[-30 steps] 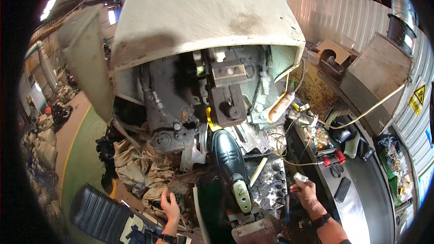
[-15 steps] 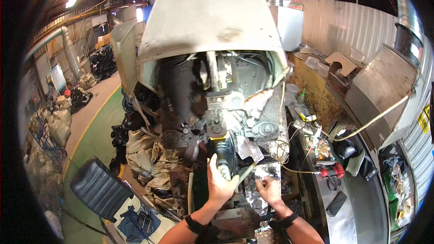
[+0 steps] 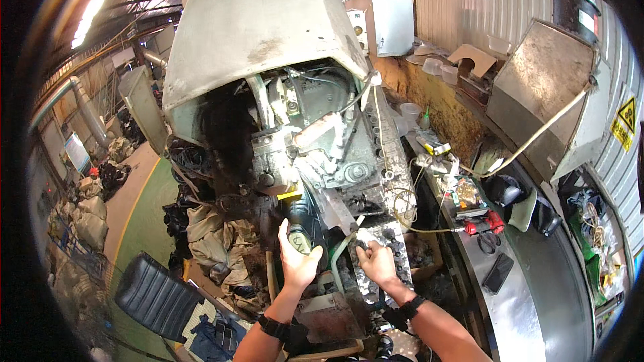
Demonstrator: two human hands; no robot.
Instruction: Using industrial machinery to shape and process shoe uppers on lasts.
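Note:
A black shoe (image 3: pixel 307 209) points away from me into the open front of the large machine (image 3: pixel 295 135), with a yellow strip across its far end. My left hand (image 3: pixel 298 261) is around the near end of the shoe, thumb on the right side and fingers on the left. A pale oval label shows between thumb and fingers. Over a scuffed metal plate (image 3: pixel 396 263) to the right, my right hand (image 3: pixel 378 261) is closed, fingers curled. Something whitish shows at its fingertips; what it is cannot be made out. A pale green hose (image 3: pixel 337 258) runs between the hands.
On the right, a metal bench (image 3: pixel 484 291) carries a red tool (image 3: pixel 484 222) and a black phone (image 3: pixel 498 273). A thin cable trails from the machine to it. At left stand a black padded chair (image 3: pixel 153 295) and beige sacks (image 3: pixel 218 245). A cream hood (image 3: pixel 261 13) covers the machine.
The view has turned, so the machine sits further left and tilted. My right hand has moved up over the metal plate. My left hand stays on the shoe.

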